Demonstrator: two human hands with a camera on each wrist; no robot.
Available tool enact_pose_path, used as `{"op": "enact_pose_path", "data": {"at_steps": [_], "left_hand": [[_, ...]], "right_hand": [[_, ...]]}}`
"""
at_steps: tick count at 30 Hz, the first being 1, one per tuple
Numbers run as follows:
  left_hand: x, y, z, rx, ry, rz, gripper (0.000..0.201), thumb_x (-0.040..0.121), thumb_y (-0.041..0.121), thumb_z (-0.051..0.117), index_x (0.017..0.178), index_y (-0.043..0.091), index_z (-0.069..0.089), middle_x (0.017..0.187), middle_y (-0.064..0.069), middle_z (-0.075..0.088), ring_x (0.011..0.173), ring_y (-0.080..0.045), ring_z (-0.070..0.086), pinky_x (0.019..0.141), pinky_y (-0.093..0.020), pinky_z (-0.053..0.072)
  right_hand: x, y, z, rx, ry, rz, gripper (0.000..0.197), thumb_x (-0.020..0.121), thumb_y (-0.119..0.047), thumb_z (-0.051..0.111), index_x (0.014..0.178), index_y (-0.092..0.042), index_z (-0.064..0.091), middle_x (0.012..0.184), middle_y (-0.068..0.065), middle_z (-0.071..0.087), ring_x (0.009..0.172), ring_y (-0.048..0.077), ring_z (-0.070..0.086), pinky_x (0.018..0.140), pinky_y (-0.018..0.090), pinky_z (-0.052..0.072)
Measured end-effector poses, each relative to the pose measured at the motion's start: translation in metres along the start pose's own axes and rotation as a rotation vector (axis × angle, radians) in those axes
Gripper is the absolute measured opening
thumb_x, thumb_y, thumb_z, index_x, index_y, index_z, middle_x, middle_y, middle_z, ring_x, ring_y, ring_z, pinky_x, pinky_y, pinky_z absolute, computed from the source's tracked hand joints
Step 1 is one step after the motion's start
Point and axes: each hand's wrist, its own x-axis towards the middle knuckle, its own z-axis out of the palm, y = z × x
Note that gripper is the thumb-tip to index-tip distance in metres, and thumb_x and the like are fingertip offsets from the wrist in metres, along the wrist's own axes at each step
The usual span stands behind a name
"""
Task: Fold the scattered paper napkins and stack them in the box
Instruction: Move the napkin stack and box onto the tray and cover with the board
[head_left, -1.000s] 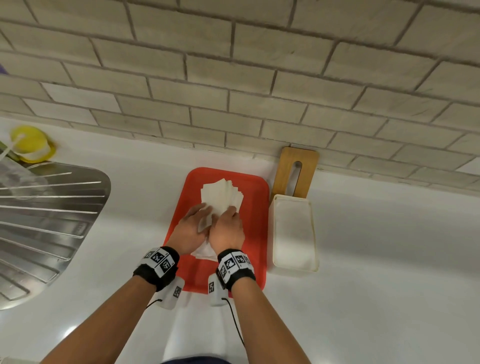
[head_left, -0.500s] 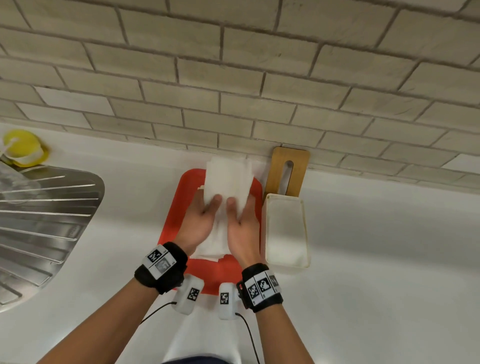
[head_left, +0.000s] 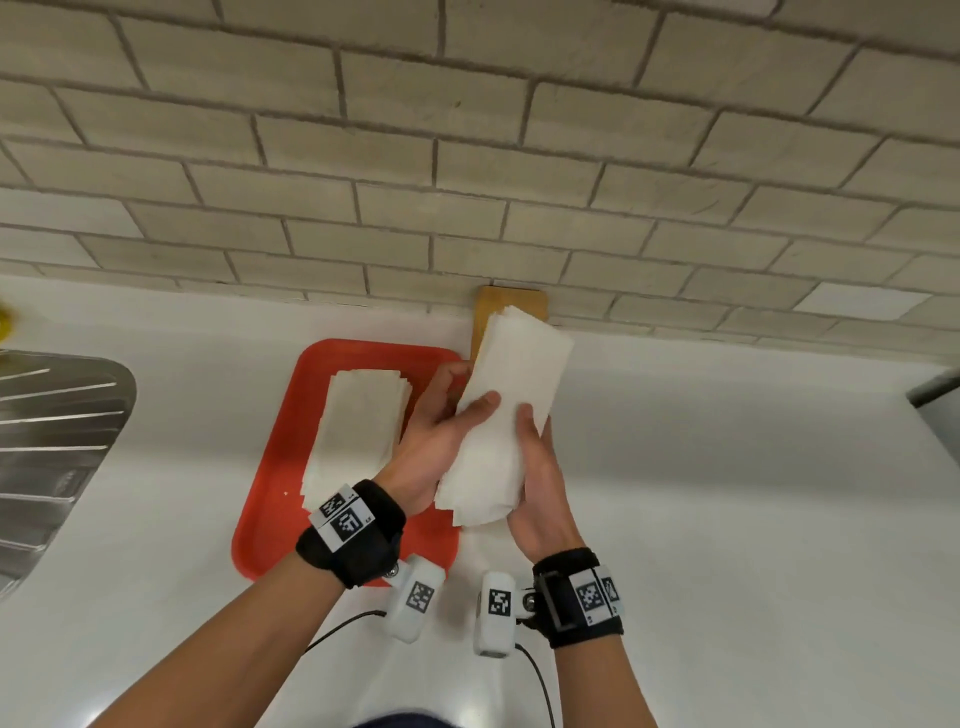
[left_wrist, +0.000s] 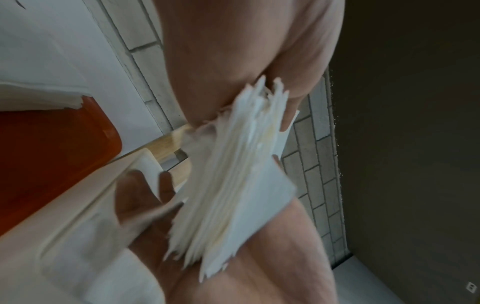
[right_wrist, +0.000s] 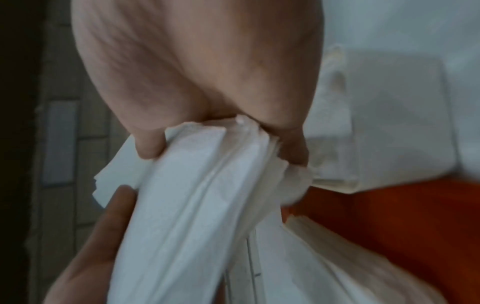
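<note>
Both hands hold a thick stack of folded white napkins in the air, just right of the red tray. My left hand grips the stack's left edge, thumb on top. My right hand grips its near right side. The stack's layered edges show in the left wrist view and the right wrist view. A second napkin stack lies on the tray. The cream box sits below the held stack; the stack and hands hide it in the head view.
A wooden board leans on the tiled wall behind the box. A steel sink drainboard lies at the left. White counter surrounds the tray. A grey object's corner shows at the right edge.
Both hands lifted part of the napkin pile off the tray and carried it right, above the box. The other stack stays on the tray.
</note>
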Motion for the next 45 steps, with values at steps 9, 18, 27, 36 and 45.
{"op": "enact_pose_path", "data": {"at_steps": [9,18,27,36,45], "left_hand": [[0.008,-0.014,0.023,-0.018,0.097,-0.06,0.029,0.103,0.03,0.07,0.125,0.014,0.06,0.124,-0.004,0.077,0.114,-0.024,0.075,0.095,-0.044,0.062],[0.042,-0.061,0.031,0.373,0.248,-0.202,0.029,0.112,0.027,0.047,0.137,0.014,0.04,0.125,0.0,0.061,0.122,-0.025,0.062,0.111,-0.05,0.05],[0.041,-0.043,0.017,0.121,0.215,-0.222,0.034,0.107,0.04,0.063,0.132,0.019,0.07,0.119,0.001,0.08,0.111,-0.019,0.077,0.1,-0.042,0.059],[0.043,-0.067,0.022,0.312,0.332,-0.101,0.03,0.104,0.042,0.068,0.101,0.014,0.078,0.093,-0.003,0.082,0.089,-0.023,0.079,0.077,-0.037,0.063],[0.051,-0.094,0.029,0.66,0.344,-0.038,0.045,0.11,0.011,0.047,0.153,0.012,0.033,0.118,-0.009,0.067,0.105,-0.03,0.068,0.087,-0.035,0.049]], "right_hand": [[0.008,-0.029,-0.033,-0.283,-0.018,-0.03,0.041,0.112,-0.043,0.053,0.15,-0.027,0.053,0.142,0.0,0.071,0.13,0.022,0.069,0.107,0.045,0.057],[0.042,0.017,-0.048,-0.965,0.116,-0.043,0.057,0.102,-0.008,0.048,0.154,-0.016,0.027,0.137,0.023,0.064,0.12,0.039,0.067,0.101,0.044,0.056],[0.038,-0.003,-0.054,-0.561,0.05,-0.046,0.05,0.099,0.003,0.048,0.132,-0.03,0.029,0.113,0.0,0.07,0.095,0.009,0.071,0.087,0.035,0.058],[0.061,0.001,-0.059,-0.632,0.285,-0.012,0.027,0.103,-0.052,0.062,0.113,-0.027,0.058,0.104,-0.002,0.074,0.097,0.021,0.074,0.08,0.035,0.06],[0.062,0.018,-0.061,-0.999,0.269,-0.217,0.035,0.109,-0.009,0.04,0.139,-0.027,0.038,0.112,0.011,0.068,0.1,0.029,0.069,0.084,0.035,0.054]]}}
